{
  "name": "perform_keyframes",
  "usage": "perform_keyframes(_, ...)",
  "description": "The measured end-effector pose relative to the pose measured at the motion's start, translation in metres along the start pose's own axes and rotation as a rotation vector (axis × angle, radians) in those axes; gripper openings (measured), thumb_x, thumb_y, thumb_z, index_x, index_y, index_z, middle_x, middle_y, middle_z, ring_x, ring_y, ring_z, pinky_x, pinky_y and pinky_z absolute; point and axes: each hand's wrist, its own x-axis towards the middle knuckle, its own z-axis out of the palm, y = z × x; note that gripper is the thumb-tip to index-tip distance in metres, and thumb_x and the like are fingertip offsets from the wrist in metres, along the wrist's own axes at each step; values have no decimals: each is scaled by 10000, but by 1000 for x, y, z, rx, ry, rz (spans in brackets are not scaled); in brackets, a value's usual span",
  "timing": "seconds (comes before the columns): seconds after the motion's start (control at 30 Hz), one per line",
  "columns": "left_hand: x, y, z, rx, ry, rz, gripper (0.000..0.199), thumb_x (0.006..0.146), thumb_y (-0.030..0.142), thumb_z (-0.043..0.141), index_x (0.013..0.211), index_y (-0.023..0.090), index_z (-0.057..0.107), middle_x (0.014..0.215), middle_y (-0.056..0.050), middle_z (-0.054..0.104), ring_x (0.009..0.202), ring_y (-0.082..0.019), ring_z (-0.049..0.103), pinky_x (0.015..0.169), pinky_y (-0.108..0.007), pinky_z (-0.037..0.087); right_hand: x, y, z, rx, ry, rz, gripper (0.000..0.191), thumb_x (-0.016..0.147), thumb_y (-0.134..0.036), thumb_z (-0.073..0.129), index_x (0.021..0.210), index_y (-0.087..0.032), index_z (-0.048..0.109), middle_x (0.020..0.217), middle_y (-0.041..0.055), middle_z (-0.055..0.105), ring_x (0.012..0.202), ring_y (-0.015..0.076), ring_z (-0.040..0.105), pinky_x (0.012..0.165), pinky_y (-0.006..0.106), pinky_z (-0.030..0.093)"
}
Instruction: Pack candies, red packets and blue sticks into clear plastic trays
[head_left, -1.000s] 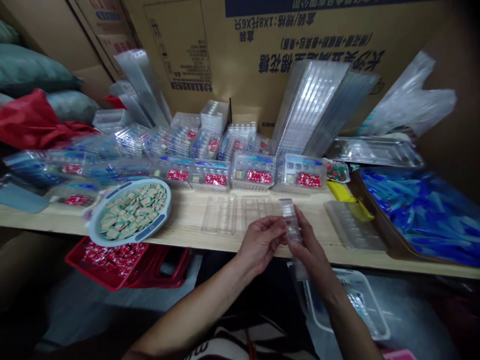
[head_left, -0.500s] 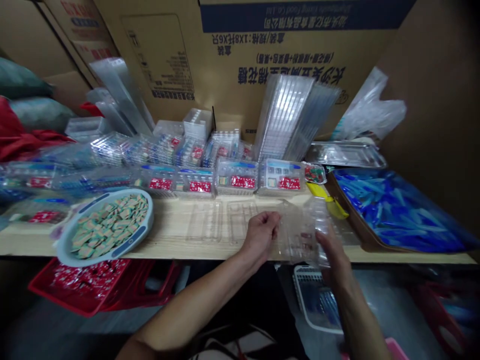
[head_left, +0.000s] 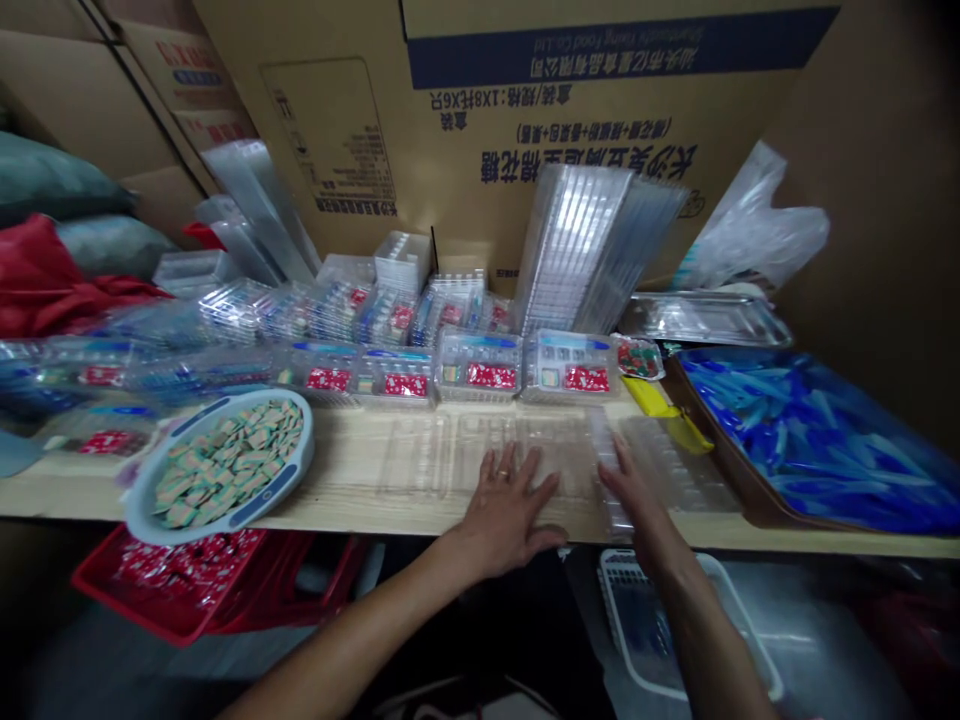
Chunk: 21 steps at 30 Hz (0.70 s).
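Note:
My left hand (head_left: 511, 510) lies palm down with its fingers spread, over the near part of a clear plastic tray (head_left: 480, 432). To its right is another clear tray (head_left: 564, 440), and a third clear tray (head_left: 409, 455) lies flat at the left of this row. My right hand (head_left: 637, 490) grips a thin stack of clear plastic trays (head_left: 611, 465), held on edge at the right end of the row. Its thumb side shows; the other fingers are partly hidden. More clear plastic (head_left: 675, 465) lies flat just right of that hand.
A pale blue basin (head_left: 139, 505) of small striped pieces stands left. Filled clear packs (head_left: 480, 365) line the back, before tall tray stacks (head_left: 574, 250). A cardboard box (head_left: 720, 480) of blue pieces is right. Below the bench edge are red (head_left: 172, 635) and white baskets (head_left: 750, 640).
A clear tray that was between my hands now lies flat on the bench. My left hand has gone from closed to spread and moved left; the right has shifted slightly left with the stack.

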Motion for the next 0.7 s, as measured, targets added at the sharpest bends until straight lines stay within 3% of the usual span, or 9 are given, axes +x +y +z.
perform_keyframes(0.13, -23, -24, 9, 107, 51, -63, 539, 987, 412, 566, 1506, 289, 493, 1639, -131, 375, 1546, -420, 232, 1215, -683, 182, 3, -14, 24, 18, -129, 88, 872, 837, -692, 637, 1587, -337, 368, 1661, 5, 329, 1536, 301, 285, 1271, 520, 206)
perform_keyframes(0.27, -35, -24, -8, -72, 170, -121, 430, 956, 311, 620, 1383, 264, 624, 1584, -127, 468, 1534, -408, 271, 1220, -670, 172, -4, -31, 35, -48, -151, 49, 872, 870, -681, 615, 1607, -318, 323, 1669, 41, 309, 1534, 302, 282, 1269, 527, 195)
perform_keyframes(0.33, -31, -11, -21, -408, 311, -160, 399, 903, 363, 709, 1287, 255, 691, 1472, -143, 583, 1449, -378, 424, 1202, -594, 274, -13, -42, 37, -140, -129, -44, 836, 907, -653, 591, 1616, -324, 295, 1665, 51, 313, 1531, 299, 281, 1268, 535, 189)
perform_keyframes(0.4, -22, 6, -31, -926, 427, -257, 367, 848, 445, 773, 1140, 225, 752, 1195, -142, 722, 1158, -307, 641, 1041, -459, 466, -25, -53, 41, -209, -152, -166, 785, 943, -615, 565, 1619, -326, 290, 1653, 53, 328, 1529, 289, 280, 1273, 525, 182)
perform_keyframes(0.5, -2, 28, -37, -1631, 467, -419, 389, 699, 460, 901, 923, 172, 763, 839, -54, 716, 726, -150, 631, 736, -273, 502, -39, -64, 47, -191, -221, -246, 731, 984, -577, 514, 1627, -333, 267, 1658, 40, 313, 1537, 270, 260, 1276, 495, 201)
perform_keyframes(0.6, 13, 37, -35, -1937, 435, -504, 459, 521, 371, 1001, 828, 147, 744, 786, -16, 696, 628, -85, 571, 646, -215, 462, -45, -64, 49, -102, -256, -213, 726, 998, -572, 483, 1636, -333, 231, 1667, 30, 292, 1553, 253, 225, 1278, 478, 205)
perform_keyframes(0.7, 20, 39, -33, -2026, 386, -541, 495, 454, 362, 1021, 780, 132, 727, 706, 4, 656, 578, -64, 529, 590, -197, 420, -45, -56, 46, -11, -264, -167, 739, 987, -586, 496, 1633, -337, 240, 1663, 22, 305, 1555, 251, 224, 1279, 470, 202)
